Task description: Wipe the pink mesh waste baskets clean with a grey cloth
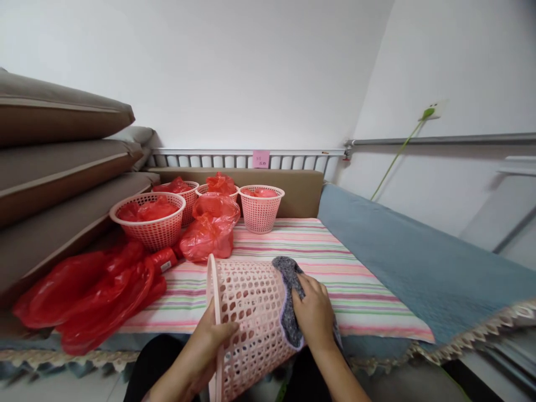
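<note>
A pink plastic basket (251, 312) with a lattice of holes lies tilted on its side in front of me, its rim facing left. My left hand (209, 340) grips that rim, the thumb over the outer wall and the other fingers partly hidden inside. Against the base end on the right, my right hand (313, 310) presses a grey cloth (288, 301) with a pale purple edge. The cloth is bunched under the fingers and wraps over the basket's lower wall.
Behind stand several pink baskets (260, 215) with red plastic bags inside. A filled red bag (209, 234) and loose red bags (96, 290) lie on the striped mat (347, 285). Stacked cushions (62, 156) rise at left; a blue-covered sofa side (402, 245) bounds the right.
</note>
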Demonstrator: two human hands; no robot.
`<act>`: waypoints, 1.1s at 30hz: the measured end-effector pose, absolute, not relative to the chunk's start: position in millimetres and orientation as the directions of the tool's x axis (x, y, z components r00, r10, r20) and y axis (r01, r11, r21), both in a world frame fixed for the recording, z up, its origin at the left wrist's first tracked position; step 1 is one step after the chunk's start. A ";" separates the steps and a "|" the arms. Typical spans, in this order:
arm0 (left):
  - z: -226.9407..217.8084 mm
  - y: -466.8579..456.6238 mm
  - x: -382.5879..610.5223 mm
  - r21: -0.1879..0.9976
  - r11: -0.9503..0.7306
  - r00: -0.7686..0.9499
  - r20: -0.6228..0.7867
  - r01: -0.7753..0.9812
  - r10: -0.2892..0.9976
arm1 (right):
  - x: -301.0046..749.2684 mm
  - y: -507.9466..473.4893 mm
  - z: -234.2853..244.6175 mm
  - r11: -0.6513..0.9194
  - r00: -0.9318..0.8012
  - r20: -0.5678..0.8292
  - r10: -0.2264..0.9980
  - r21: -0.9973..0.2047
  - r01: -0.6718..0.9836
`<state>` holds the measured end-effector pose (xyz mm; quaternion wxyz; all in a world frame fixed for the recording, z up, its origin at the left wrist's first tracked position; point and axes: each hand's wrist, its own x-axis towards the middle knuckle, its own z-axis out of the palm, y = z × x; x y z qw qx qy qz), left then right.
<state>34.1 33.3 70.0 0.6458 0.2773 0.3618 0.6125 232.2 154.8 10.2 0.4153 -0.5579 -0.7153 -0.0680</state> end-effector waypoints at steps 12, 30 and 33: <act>15.0 25.0 19.9 0.899 0.042 -0.142 -0.114 -0.436 0.983 | 106.2 78.7 65.7 0.707 -0.375 0.604 0.703 -0.539 0.457; 14.5 35.7 25.5 0.904 0.053 0.151 0.013 -0.423 0.989 | 205.9 177.7 25.7 0.410 -0.040 0.653 0.757 -0.427 0.806; 21.4 39.7 21.1 0.912 0.042 0.080 -0.010 -0.409 0.997 | 204.6 182.0 14.9 0.447 -0.066 0.664 0.745 -0.423 0.789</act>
